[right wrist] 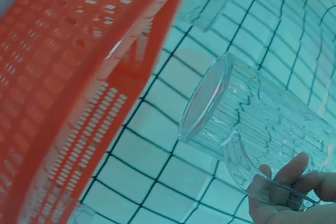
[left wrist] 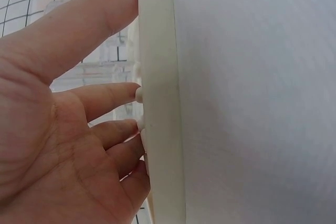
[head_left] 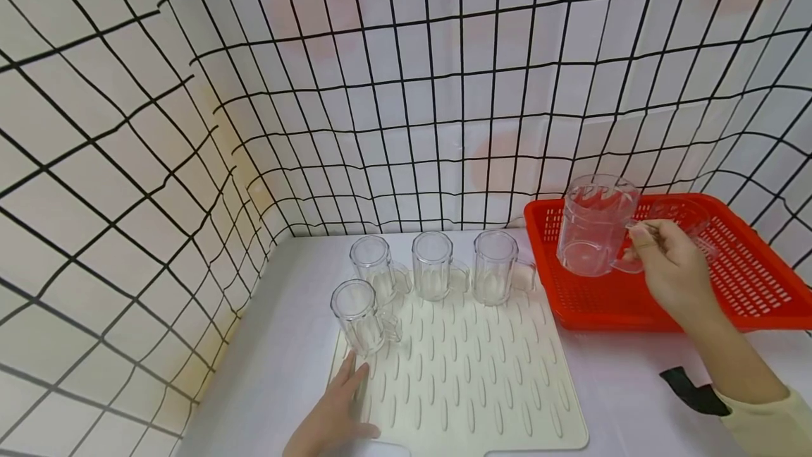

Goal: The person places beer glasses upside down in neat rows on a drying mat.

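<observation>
Right hand [head_left: 675, 270]: we pinch the handle of a clear mug [head_left: 595, 226], carried above the red basket [head_left: 755, 288], clear of its floor.
Left hand [head_left: 336, 411]: we press flat, fingers straight, on the left edge of the mat [head_left: 469, 379].
Mugs on mat: three [head_left: 433, 264] in a back row, one [head_left: 358, 316] in front at the left.
Second item in basket: a clear vessel [head_left: 688, 221] behind our fingers; kind unclear.
Risk, grip: we judge the handle-only hold lets the mug swing or slip.
Risk, placing: the raised mug may knock the back row over.
Risk, mat: it may slide on the desk [head_left: 279, 372] if our left hand lifts.
</observation>
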Available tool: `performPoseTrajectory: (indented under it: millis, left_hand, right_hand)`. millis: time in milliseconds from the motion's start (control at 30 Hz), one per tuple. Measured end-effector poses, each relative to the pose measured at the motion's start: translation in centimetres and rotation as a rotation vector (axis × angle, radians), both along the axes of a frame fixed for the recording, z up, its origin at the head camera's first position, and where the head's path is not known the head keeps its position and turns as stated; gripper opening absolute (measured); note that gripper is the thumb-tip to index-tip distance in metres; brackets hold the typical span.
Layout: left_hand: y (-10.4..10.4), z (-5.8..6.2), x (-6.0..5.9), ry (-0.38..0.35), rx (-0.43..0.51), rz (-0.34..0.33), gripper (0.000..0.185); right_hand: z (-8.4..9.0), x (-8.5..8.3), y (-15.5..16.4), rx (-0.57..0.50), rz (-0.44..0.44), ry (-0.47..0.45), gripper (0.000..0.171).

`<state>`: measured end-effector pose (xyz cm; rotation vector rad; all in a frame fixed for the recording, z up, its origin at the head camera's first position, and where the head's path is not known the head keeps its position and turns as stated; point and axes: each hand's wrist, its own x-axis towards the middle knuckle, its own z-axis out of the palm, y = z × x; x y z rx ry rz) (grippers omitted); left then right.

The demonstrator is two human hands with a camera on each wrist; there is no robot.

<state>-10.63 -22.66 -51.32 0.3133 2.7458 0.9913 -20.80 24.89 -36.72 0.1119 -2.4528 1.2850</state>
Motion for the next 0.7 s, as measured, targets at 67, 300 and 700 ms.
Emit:
performPoseTrajectory:
  millis: [67,300,700]
  left_hand:
    - [0.0,0.0,0.0,0.001,0.003,0.002,0.101]
    - [-0.1,-0.1,0.0,0.005,-0.002,0.002,0.102]
    - [-0.1,-0.1,-0.1,0.003,-0.004,-0.003,0.102]
  right_hand:
    - [0.1,0.3,-0.4,-0.003,0.021,0.022,0.022]
    - [0.4,1.5,-2.2,-0.020,0.098,0.104,0.017]
    - [0.7,4.9,-5.7,-0.082,0.190,0.174,0.010]
